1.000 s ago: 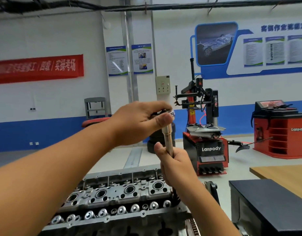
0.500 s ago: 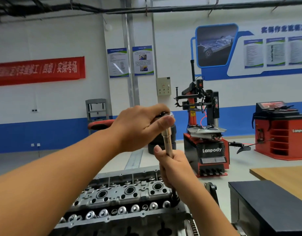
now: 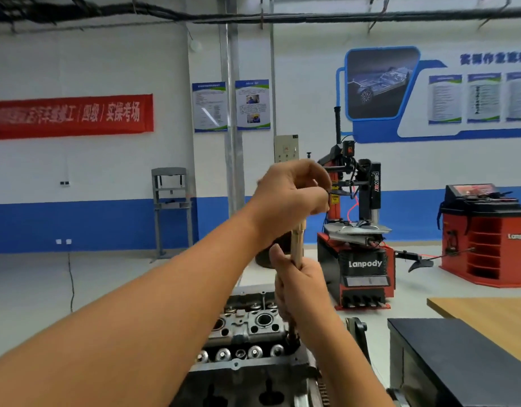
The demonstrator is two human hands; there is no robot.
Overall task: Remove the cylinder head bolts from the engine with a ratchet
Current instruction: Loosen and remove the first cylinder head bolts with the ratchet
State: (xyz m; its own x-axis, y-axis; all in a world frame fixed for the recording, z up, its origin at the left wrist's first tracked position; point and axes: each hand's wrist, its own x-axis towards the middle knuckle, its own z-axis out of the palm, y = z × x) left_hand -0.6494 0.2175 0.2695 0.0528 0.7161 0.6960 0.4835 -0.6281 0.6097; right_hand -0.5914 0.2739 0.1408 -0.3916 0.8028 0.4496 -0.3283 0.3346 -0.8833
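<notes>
upright brass-toned ratchet extension (image 3: 297, 242), both hands gripping

You face a white wall (image 3: 92, 171) with blue base; red banner (image 3: 68, 116) left of tyre changer (image 3: 359, 245), red cabinet (image 3: 488, 242) right of it.

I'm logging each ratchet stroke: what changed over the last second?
The left hand, gripping the ratchet's top, swung it rightward, and its thumb no longer shows in front. The right hand kept holding the extension bar upright on the cylinder head.
</notes>
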